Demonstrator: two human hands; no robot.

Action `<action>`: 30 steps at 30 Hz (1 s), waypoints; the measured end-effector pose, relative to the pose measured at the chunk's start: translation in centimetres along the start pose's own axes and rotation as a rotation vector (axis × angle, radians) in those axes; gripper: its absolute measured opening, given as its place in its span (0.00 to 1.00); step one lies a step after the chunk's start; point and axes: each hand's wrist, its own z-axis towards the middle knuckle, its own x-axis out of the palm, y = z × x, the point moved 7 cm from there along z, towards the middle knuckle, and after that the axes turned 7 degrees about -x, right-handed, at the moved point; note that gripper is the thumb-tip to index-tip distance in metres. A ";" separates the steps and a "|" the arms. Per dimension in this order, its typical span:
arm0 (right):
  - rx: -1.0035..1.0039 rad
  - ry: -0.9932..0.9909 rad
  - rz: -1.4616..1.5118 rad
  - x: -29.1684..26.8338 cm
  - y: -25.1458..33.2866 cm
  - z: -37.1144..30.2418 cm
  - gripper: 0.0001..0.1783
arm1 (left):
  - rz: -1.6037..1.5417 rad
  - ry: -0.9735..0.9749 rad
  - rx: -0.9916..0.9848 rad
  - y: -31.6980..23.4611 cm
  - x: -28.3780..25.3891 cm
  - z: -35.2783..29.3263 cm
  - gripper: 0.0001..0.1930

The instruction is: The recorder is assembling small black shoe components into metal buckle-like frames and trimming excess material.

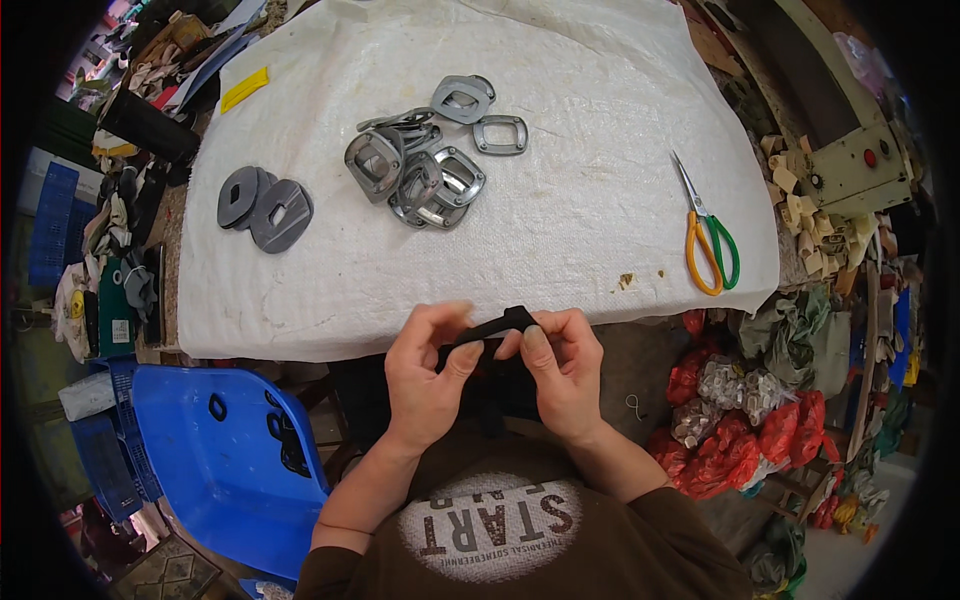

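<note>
A small black piece [492, 327], bent like a strip, is held at the near edge of the table between both my hands. My left hand [420, 378] pinches its left end between thumb and fingers; the fingertips are slightly blurred. On the other end, my right hand [566, 380] grips with thumb and curled fingers. Whether the piece is a closed ring cannot be made out. Beyond my hands lies a pile of silver metal frames [462, 178] with rounded corners and open centres. Grey flat rings [281, 216] are stacked in two groups at the left.
Scissors [706, 235] with orange and green handles lie at the right on the white woven sheet [580, 215]. A yellow strip [245, 90] is at the far left. Below left stands a blue plastic tub [215, 470] with black rings inside. Red plastic bags [715, 450] crowd the right.
</note>
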 end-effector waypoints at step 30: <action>0.298 0.191 0.772 0.8 -1.1 -0.4 0.08 | -0.019 0.262 0.025 -0.7 0.6 -0.5 0.08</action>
